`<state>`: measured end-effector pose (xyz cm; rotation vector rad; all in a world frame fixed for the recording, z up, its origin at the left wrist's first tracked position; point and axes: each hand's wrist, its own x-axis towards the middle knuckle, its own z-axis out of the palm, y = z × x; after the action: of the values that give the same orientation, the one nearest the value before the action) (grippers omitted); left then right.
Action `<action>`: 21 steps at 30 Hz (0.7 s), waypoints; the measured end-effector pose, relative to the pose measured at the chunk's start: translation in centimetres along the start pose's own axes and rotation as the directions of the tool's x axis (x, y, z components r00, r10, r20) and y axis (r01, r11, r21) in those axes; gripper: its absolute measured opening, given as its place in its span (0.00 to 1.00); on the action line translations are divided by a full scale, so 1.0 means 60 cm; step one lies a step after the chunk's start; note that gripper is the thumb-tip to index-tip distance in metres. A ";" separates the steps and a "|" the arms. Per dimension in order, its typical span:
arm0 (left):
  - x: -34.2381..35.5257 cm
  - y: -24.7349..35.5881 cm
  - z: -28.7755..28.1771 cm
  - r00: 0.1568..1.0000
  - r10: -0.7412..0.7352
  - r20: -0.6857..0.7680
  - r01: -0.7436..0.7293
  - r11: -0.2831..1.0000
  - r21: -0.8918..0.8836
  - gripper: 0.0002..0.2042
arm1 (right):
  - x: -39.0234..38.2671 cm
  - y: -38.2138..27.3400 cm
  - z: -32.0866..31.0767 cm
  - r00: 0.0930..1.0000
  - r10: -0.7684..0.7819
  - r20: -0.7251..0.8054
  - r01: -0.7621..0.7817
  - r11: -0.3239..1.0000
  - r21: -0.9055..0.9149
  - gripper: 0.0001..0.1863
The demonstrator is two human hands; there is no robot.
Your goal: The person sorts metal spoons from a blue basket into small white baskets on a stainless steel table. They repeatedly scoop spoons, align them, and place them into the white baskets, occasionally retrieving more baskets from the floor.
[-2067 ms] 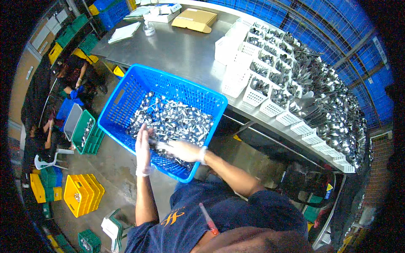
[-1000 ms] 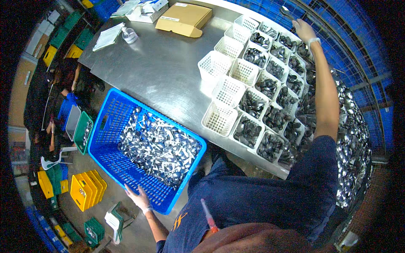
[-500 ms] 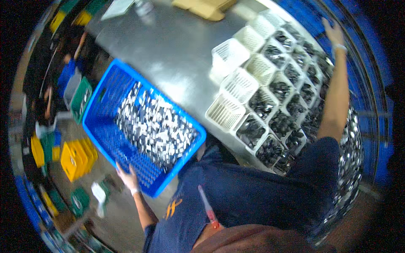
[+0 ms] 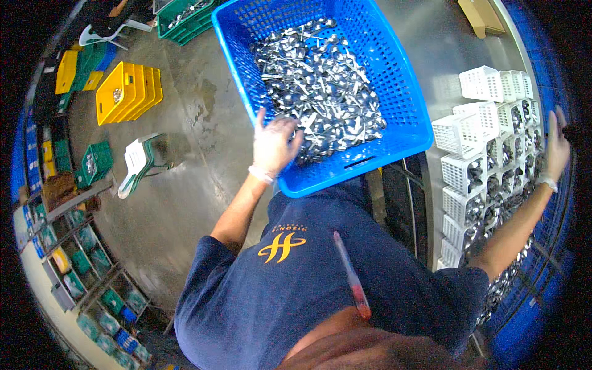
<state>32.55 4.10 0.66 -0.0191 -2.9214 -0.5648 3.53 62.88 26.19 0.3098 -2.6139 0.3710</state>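
A large blue plastic basket [image 4: 412, 131] holds a heap of shiny metal spoons [image 4: 333, 86]. My left hand [image 4: 274, 145], in a pale glove, is at the basket's left rim near its front corner. Its fingers are spread over the inner side, close to the spoons, with nothing seen in them. My right arm reaches out to the far right. There my right hand [image 4: 558, 151] is raised with its fingers stretched out, holding nothing, beside the rows of white perforated baskets [image 4: 464, 171]. Many of these contain dark, shiny cutlery.
A metal table [image 4: 431, 55] bears the baskets, with cardboard [image 4: 481, 17] at its far end. Loose metal pieces [image 4: 493, 302] lie at the lower right. On the floor to the left stand yellow crates [image 4: 129, 92], a white-and-green stool [image 4: 139, 160] and a green crate [image 4: 95, 163].
My view has swung left, so the blue basket and white baskets sit farther right. The left hand has gone from the basket's outer side to over its rim. My right hand stays outstretched.
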 end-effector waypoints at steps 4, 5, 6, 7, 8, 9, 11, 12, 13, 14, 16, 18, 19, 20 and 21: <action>-0.003 0.001 0.016 0.995 0.087 0.037 -0.085 0.994 -0.065 0.11 | -0.114 -0.229 0.049 0.998 0.034 0.043 -0.038 0.994 0.104 0.19; -0.004 -0.001 0.011 0.991 0.093 0.099 -0.089 0.995 -0.044 0.10 | -0.143 -0.281 0.069 0.994 0.071 0.084 -0.084 0.982 0.168 0.18; -0.008 -0.002 0.015 0.992 0.122 0.041 -0.119 0.990 -0.079 0.10 | -0.173 -0.330 0.085 0.985 0.136 0.103 -0.155 0.967 0.203 0.17; -0.007 -0.003 0.015 0.988 0.138 0.061 -0.135 0.989 -0.053 0.11 | -0.196 -0.365 0.098 0.982 0.121 0.147 -0.155 0.957 0.245 0.17; -0.009 -0.007 0.011 0.985 0.152 0.084 -0.150 0.988 -0.025 0.11 | -0.220 -0.405 0.112 0.978 0.130 0.162 -0.175 0.936 0.306 0.16; -0.010 -0.010 0.008 0.980 0.172 0.099 -0.170 0.985 -0.025 0.11 | -0.243 -0.437 0.125 0.965 0.187 0.185 -0.245 0.895 0.373 0.15; -0.012 -0.021 0.000 0.973 0.190 0.128 -0.193 0.981 0.012 0.12 | -0.278 -0.485 0.169 0.949 0.260 0.177 -0.314 0.813 0.491 0.14; -0.009 -0.023 -0.002 0.963 0.200 0.180 -0.207 0.978 0.026 0.12 | -0.290 -0.512 0.177 0.935 0.293 0.199 -0.354 0.765 0.538 0.14; -0.003 -0.021 -0.004 0.950 0.210 0.231 -0.224 0.974 0.036 0.12 | -0.302 -0.521 0.188 0.930 0.309 0.197 -0.365 0.731 0.576 0.14; 0.002 -0.022 -0.005 0.934 0.214 0.285 -0.238 0.970 0.054 0.12 | -0.313 -0.524 0.207 0.925 0.325 0.198 -0.375 0.691 0.618 0.14; 0.007 -0.028 -0.008 0.915 0.253 0.313 -0.292 0.953 0.086 0.13 | -0.332 -0.533 0.242 0.920 0.342 0.192 -0.371 0.598 0.710 0.14; 0.021 -0.044 -0.005 0.878 0.323 0.354 -0.341 0.940 -0.014 0.13 | -0.343 -0.548 0.268 0.929 0.331 0.164 -0.335 0.568 0.752 0.13; 0.038 -0.065 -0.002 0.854 0.366 0.370 -0.348 0.930 -0.118 0.13 | -0.341 -0.561 0.277 0.924 0.333 0.187 -0.345 0.518 0.782 0.13; 0.062 -0.077 0.002 0.826 0.417 0.378 -0.350 0.907 -0.235 0.14 | -0.335 -0.570 0.281 0.919 0.337 0.206 -0.355 0.479 0.803 0.13; 0.094 -0.088 0.006 0.793 0.434 0.427 -0.362 0.900 -0.244 0.15 | -0.328 -0.575 0.284 0.904 0.353 0.242 -0.391 0.451 0.802 0.13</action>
<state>26.71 -0.81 -0.69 -0.9010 -3.1617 -0.7929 22.89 28.21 9.20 0.0132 -2.2984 1.8314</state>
